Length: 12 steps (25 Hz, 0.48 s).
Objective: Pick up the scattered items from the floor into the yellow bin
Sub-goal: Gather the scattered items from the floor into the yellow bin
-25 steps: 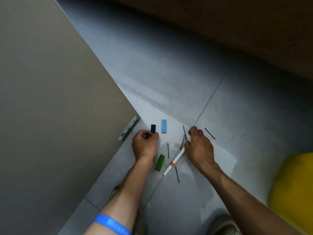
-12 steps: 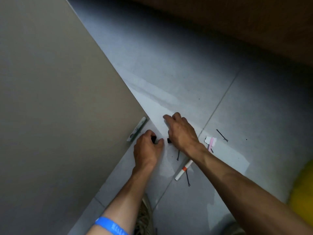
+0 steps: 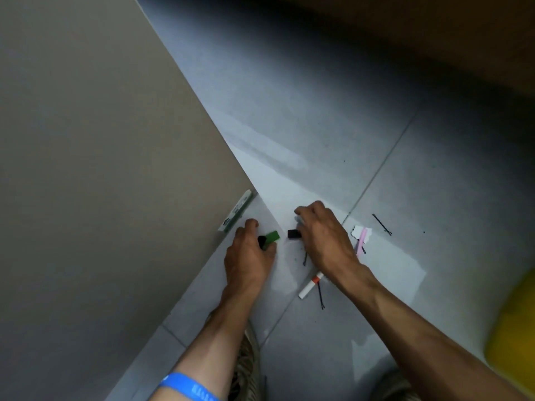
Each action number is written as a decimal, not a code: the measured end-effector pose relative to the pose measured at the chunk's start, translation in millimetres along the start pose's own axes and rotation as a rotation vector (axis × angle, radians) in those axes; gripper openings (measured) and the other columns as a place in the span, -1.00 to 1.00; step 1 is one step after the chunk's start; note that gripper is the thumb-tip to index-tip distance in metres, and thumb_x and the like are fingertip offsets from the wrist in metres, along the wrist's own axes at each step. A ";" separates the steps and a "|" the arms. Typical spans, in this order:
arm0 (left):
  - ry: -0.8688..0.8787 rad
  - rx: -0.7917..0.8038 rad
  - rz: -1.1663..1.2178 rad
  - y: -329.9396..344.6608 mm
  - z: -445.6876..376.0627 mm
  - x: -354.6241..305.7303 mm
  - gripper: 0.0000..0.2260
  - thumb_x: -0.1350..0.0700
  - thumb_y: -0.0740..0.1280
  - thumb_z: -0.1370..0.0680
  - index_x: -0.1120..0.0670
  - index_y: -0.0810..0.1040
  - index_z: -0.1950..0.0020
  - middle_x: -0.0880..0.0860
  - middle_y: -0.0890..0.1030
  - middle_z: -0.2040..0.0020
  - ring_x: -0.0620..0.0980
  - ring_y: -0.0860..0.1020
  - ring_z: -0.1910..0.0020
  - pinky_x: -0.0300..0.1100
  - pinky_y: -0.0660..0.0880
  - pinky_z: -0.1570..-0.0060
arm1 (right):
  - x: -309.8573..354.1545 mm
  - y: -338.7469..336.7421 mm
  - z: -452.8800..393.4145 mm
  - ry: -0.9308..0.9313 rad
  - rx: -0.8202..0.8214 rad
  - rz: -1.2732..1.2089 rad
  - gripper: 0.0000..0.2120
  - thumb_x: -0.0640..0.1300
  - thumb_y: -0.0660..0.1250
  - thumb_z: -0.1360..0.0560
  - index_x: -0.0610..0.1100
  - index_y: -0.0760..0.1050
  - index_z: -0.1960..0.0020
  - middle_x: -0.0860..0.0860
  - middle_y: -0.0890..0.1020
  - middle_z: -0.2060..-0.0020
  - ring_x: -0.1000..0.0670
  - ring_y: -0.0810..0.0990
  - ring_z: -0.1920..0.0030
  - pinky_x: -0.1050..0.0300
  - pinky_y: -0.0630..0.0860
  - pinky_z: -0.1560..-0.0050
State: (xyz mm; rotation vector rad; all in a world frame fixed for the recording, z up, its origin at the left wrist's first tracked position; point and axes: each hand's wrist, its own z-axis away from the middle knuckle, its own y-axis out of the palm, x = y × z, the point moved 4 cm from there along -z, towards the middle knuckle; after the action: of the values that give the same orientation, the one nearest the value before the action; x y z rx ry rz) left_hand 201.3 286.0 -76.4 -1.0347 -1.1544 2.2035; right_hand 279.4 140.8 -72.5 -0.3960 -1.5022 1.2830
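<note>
My left hand (image 3: 250,251) grips a green block (image 3: 273,236) and a small black block (image 3: 262,241) just above the grey floor. Just to its right, my right hand (image 3: 322,238) curls its fingers down, and its thumb pinches a second black block (image 3: 293,233). Something pale blue shows under those fingers, but I cannot tell what. On the floor lie a white marker with an orange band (image 3: 311,285), a pink and white clip (image 3: 361,235) and black hairpins (image 3: 321,296) (image 3: 382,224). The yellow bin (image 3: 515,328) is blurred at the right edge.
A tall beige panel (image 3: 101,169) fills the left side, with a green and white strip (image 3: 236,211) lying against its foot. Dark brown furniture (image 3: 434,30) runs along the top. My shoes (image 3: 249,357) stand below my arms.
The green block has left the floor and now sits in my left hand beside the black one. My right hand left the hairpins and reached left over the blue and black blocks.
</note>
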 end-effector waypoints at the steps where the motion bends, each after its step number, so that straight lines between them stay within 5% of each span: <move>1: 0.034 0.003 -0.048 1.7 -2.0 -4.3 -0.65 -0.05 0.40 -0.51 0.04 0.47 -0.23 0.08 0.52 -0.13 0.11 0.57 -0.03 -0.03 0.54 0.02 | 1.3 1.7 8.5 -0.053 0.061 0.059 -0.69 -0.27 0.20 -0.56 -0.11 0.41 -0.28 -0.08 0.43 -0.09 -0.12 0.45 0.00 -0.02 0.46 0.06; 4: 0.054 0.026 -0.020 1.5 -6.9 -5.3 -0.76 -0.06 0.40 -0.51 0.08 0.50 0.20 0.05 0.56 0.15 0.06 0.55 0.21 -0.13 0.48 0.25 | 9.2 10.3 20.6 -0.089 0.190 0.184 -0.61 -0.35 0.16 -0.46 -0.12 0.37 -0.26 -0.10 0.39 -0.10 -0.14 0.42 -0.01 -0.03 0.44 0.05; 6: -0.148 0.062 0.305 0.8 -7.8 0.6 -0.70 -0.02 0.46 -0.46 0.08 0.45 0.36 0.02 0.53 0.37 0.00 0.49 0.39 -0.21 0.40 0.38 | 9.2 10.8 15.1 -0.020 0.161 0.226 -0.64 -0.36 0.11 -0.46 -0.15 0.37 -0.22 -0.11 0.40 -0.12 -0.15 0.42 -0.06 -0.03 0.42 -0.01; 9: -0.392 0.134 0.796 0.8 11.1 -11.6 -0.84 0.11 0.47 -0.42 0.14 0.54 0.24 0.09 0.58 0.38 -0.05 0.48 0.52 -0.28 0.33 0.54 | 8.5 12.6 16.3 0.056 0.147 0.130 -0.74 -0.31 0.09 -0.54 -0.16 0.39 -0.18 -0.11 0.42 -0.10 -0.12 0.46 -0.05 0.09 0.41 0.05; 12: -0.390 0.216 1.077 -3.6 29.6 -46.1 -0.93 0.21 0.43 -0.43 0.14 0.56 0.15 0.12 0.62 0.35 -0.04 0.46 0.53 -0.31 0.23 0.59 | -7.1 -6.2 29.2 0.356 0.083 -0.496 -0.85 -0.16 0.24 -0.58 0.02 0.50 -0.10 0.02 0.53 0.04 0.20 0.52 0.24 0.39 0.39 0.34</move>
State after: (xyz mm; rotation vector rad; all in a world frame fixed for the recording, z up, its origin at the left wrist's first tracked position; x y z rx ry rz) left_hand 206.9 242.4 -43.4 -1.3499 -0.4483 3.3785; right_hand 259.5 118.3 -66.3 -0.1673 -1.1455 0.8265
